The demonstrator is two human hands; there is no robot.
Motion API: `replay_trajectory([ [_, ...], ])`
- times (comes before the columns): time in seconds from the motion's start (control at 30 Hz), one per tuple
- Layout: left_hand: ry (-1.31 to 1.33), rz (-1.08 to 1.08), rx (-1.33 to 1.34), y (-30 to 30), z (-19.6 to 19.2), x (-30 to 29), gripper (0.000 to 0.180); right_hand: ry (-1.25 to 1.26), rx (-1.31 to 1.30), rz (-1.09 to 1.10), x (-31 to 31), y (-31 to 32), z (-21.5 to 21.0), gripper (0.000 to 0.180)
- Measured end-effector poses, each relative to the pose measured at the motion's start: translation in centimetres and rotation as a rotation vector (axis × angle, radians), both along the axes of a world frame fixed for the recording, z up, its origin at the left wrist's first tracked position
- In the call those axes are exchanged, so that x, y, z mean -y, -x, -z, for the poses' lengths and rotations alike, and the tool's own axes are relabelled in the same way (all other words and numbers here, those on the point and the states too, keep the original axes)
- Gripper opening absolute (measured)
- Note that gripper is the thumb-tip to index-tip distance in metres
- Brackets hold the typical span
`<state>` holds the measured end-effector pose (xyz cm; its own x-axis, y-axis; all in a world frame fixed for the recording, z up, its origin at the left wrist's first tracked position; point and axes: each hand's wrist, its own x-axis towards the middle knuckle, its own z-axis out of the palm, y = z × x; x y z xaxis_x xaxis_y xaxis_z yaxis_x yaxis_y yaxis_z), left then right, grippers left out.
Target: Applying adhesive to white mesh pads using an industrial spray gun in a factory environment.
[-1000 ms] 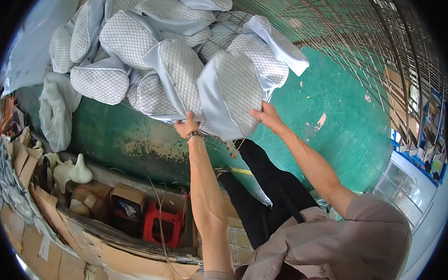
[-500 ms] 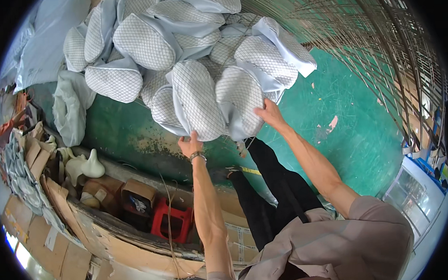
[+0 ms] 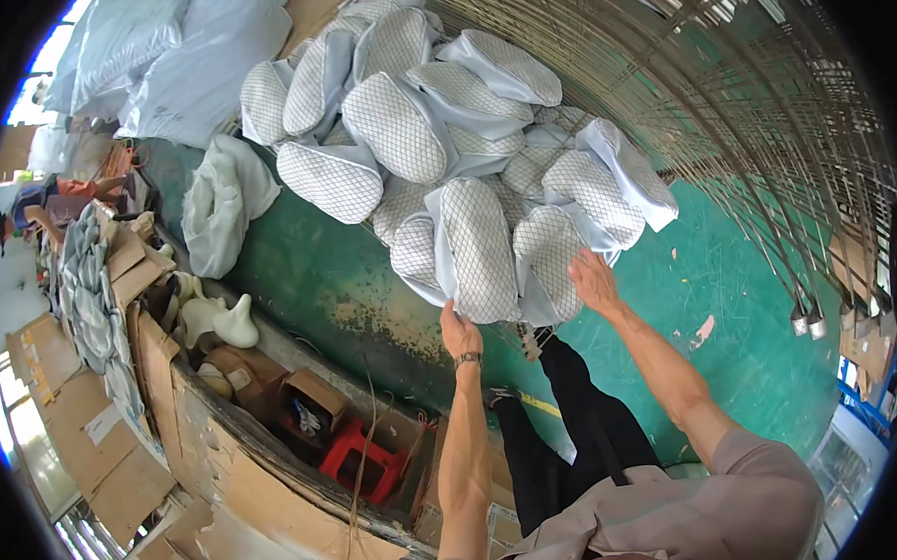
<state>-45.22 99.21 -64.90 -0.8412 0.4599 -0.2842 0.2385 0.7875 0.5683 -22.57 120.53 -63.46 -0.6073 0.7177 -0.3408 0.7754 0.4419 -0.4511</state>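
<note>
A heap of oval pads covered in white fabric with a dark diamond pattern, with pale grey-blue cloth edges, lies in front of me. My left hand is closed on the lower left edge of a long upright pad. My right hand has its bent fingers at the right edge of the neighbouring pad, its fingertips partly hidden. Several more pads overlap behind these two. What carries the heap is mostly covered; a bit of wire shows under it.
Thin metal rods hang at the right. A cardboard-lined bench on the left holds a red plastic stool and cream saddle-shaped pieces. White sacks and a translucent bag lie far left. Another person is at the far left.
The view has shifted, so the whole scene sits further right and lower. My left hand stays at the long pad's lower edge; my right hand stays by the neighbouring pad's right edge.
</note>
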Motion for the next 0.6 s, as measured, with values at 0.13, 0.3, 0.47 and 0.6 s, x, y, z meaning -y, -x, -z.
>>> replay_trajectory([
  [0.13,-0.095,-0.001,0.034,-1.4,-1.7,5.1,0.042,-0.212,-0.327,0.014,0.2,2.7,-11.3,0.035],
  [0.3,0.134,-0.228,0.402,-4.6,-3.2,16.1,0.034,-0.356,-0.576,-0.075,-0.2,6.3,-30.5,0.043],
  [0.47,-0.22,-0.668,0.782,-5.9,-4.6,27.6,0.033,-0.763,-0.629,-0.097,-2.6,8.8,-40.8,0.045],
  [0.6,-0.128,-0.889,0.856,-6.8,-8.0,34.5,0.033,-0.875,-0.528,-0.137,-4.4,10.2,-42.4,0.051],
])
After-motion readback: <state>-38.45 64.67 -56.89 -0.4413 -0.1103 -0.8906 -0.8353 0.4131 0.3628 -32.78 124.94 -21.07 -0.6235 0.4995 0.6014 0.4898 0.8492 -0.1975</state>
